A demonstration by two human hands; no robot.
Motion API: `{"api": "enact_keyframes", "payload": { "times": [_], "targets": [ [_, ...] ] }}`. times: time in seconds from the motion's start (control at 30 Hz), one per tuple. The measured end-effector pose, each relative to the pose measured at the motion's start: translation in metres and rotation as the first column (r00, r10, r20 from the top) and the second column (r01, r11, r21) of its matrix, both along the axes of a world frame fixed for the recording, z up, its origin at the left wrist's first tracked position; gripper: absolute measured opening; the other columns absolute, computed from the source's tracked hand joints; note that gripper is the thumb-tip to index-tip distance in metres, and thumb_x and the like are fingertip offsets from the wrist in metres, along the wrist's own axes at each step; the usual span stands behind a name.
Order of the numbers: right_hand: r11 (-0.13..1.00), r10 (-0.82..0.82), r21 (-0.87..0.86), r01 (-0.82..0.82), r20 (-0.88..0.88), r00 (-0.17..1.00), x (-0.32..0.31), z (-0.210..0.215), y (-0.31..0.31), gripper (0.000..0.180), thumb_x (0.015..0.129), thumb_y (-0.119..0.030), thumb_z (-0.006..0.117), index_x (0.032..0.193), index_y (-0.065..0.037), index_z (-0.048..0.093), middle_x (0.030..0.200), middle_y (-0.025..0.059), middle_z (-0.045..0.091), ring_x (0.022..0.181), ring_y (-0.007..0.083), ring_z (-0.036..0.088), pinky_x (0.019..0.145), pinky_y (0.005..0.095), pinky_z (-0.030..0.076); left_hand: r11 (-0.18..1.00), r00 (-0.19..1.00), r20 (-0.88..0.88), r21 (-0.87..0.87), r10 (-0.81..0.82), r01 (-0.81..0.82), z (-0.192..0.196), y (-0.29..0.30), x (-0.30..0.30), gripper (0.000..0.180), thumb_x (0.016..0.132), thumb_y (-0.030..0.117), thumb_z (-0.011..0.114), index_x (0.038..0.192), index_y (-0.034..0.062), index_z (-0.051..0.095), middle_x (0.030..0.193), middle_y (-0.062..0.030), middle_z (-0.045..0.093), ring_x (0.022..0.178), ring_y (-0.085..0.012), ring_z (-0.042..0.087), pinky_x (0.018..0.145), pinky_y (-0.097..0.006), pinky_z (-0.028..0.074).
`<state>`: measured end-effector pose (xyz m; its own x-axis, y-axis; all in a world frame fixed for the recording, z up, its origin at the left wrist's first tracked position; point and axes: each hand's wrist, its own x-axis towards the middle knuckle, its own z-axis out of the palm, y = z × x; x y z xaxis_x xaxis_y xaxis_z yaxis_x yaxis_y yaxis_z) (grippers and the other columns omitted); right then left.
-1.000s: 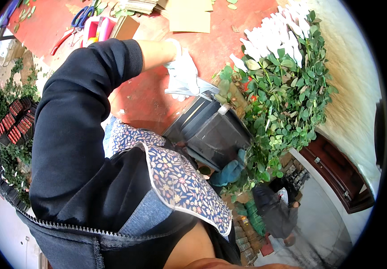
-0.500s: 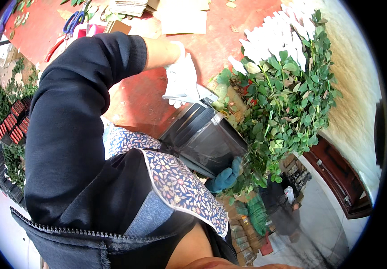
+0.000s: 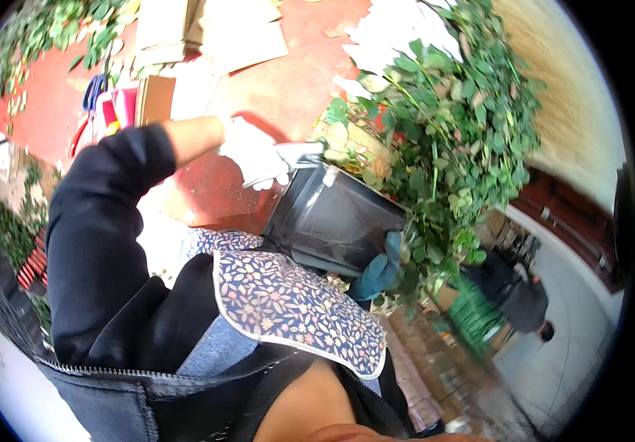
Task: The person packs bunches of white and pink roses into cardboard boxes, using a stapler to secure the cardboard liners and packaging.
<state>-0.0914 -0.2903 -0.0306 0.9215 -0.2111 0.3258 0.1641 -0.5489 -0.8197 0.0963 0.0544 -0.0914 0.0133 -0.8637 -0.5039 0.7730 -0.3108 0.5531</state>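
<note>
At the table's near edge: the left hand in a white cloth glove (image 3: 255,152) is closed round a grey metal tool with two long handles (image 3: 288,162), its tip aimed right at the leafy green branches (image 3: 450,140).
Change since a second ago: the gloved hand then sat farther up over the red table top (image 3: 288,81) with pale material bunched in it; now it is lower, just beside the rim of the dark glossy bin (image 3: 336,221), and the metal tool shows clearly.
What that suggests: by my reading the work has moved from handling to cutting at the stems, though no cut is visible.
Left hand state: fingers wrapped and squeezing the handles; whether the blades are together I cannot tell.
Right hand: not in view.
Tool look: dull silvery, slim, blurred by motion, held roughly level.
Branches: dense small oval leaves, piled at the far right, spilling over the bin.
Far left of the table: blue-handled scissors (image 3: 93,90) and a brown cardboard piece (image 3: 154,99), well apart from the hand.
</note>
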Motion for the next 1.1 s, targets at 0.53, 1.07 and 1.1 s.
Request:
{"api": "enact_keyframes", "payload": {
  "times": [0.53,1.07,1.1],
  "targets": [
    [0.999,0.005,0.033,-0.001,-0.113,0.994,0.037,-0.011,-0.068,0.028,0.094,-0.014,0.054,0.116,0.002,0.060,0.120,0.0134,0.062,0.111,0.0239,0.058,0.098,0.0341,0.043,0.836,0.681,0.494,-0.232,0.541,-0.497,0.052,-0.171,-0.037,0.046,0.095,0.040,0.055,0.120,0.0007,0.057,0.115,-0.0074,0.059,0.108,-0.0151,0.052,0.094,-0.031,0.040],
    [0.962,0.274,0.063,-0.267,-0.209,0.939,0.098,0.009,0.059,0.094,0.072,-0.031,0.074,0.145,-0.001,0.024,0.131,0.0270,0.047,0.117,0.0422,0.051,0.096,0.0461,0.044,0.786,0.628,0.527,-0.136,0.573,-0.603,0.028,-0.140,-0.031,0.054,0.097,0.036,0.054,0.137,0.0036,0.035,0.123,-0.0062,0.048,0.112,-0.0167,0.047,0.099,-0.032,0.039],
    [0.946,0.313,0.154,-0.285,-0.208,0.927,0.100,0.007,0.054,0.089,0.073,-0.027,0.072,0.145,-0.002,0.025,0.130,0.0267,0.047,0.116,0.0414,0.052,0.095,0.0457,0.045,0.832,0.609,0.637,-0.097,0.473,-0.546,0.045,-0.137,-0.030,0.058,0.099,0.034,0.050,0.142,0.0021,0.029,0.129,-0.0081,0.044,0.119,-0.0185,0.042,0.105,-0.032,0.033]
  ]
}}
